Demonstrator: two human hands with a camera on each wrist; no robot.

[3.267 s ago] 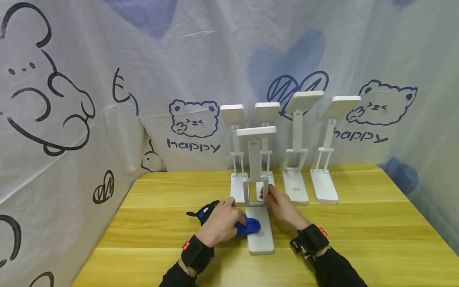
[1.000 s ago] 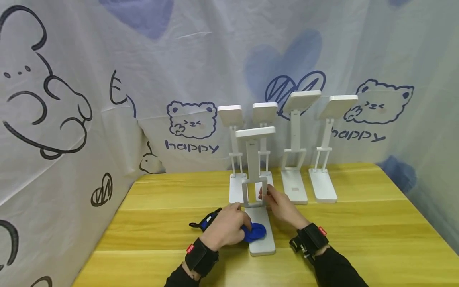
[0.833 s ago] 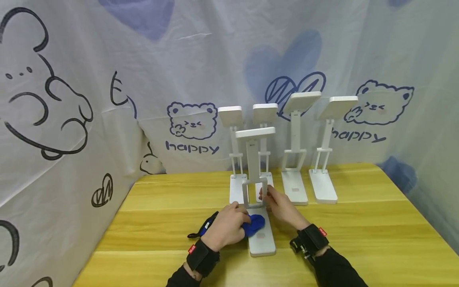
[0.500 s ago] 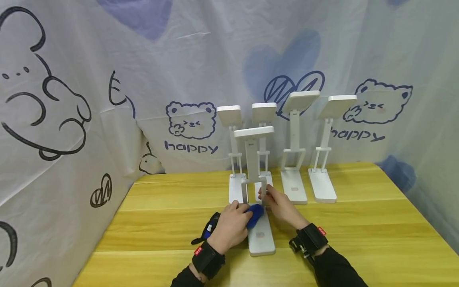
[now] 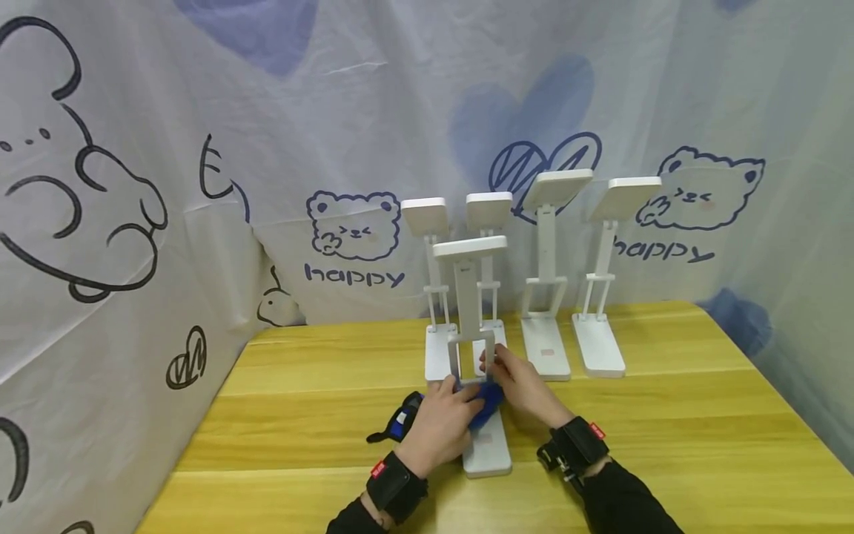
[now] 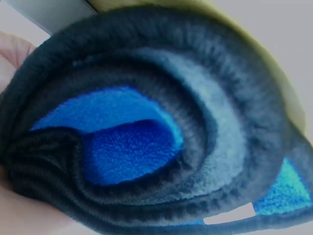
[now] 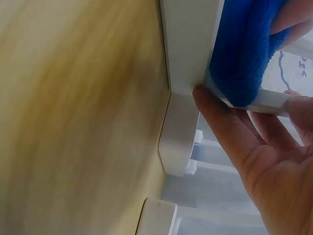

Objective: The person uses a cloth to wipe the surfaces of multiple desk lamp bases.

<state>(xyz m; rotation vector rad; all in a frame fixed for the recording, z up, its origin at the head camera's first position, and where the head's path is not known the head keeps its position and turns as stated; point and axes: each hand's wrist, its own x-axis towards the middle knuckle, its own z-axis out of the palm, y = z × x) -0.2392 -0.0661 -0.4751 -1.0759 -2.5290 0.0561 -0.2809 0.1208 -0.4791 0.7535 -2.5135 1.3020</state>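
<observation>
A white folding phone stand [image 5: 487, 454] stands upright at the front of the group on the wooden table. My left hand [image 5: 439, 424] holds a bunched blue cloth [image 5: 491, 400] with black edging and presses it on the stand's base, just in front of the hinged frame. In the left wrist view the cloth [image 6: 132, 147] is folded over in layers. With fingers and thumb my right hand [image 5: 527, 387] grips the right side of the stand's lower frame. The right wrist view shows the cloth [image 7: 242, 58] touching the frame bar [image 7: 271, 101] close to the right fingers.
Several similar white stands are lined up behind, among them a left one [image 5: 438, 348], a taller one [image 5: 545, 348] and a right one [image 5: 598, 345]. A printed curtain [image 5: 360, 297] hangs along the table's back and sides. The wooden table top [image 5: 300, 415] extends to both sides.
My left hand has slid the blue cloth from the middle of the base back and rightward, up against the lower frame. My right hand has kept its grip in the same place.
</observation>
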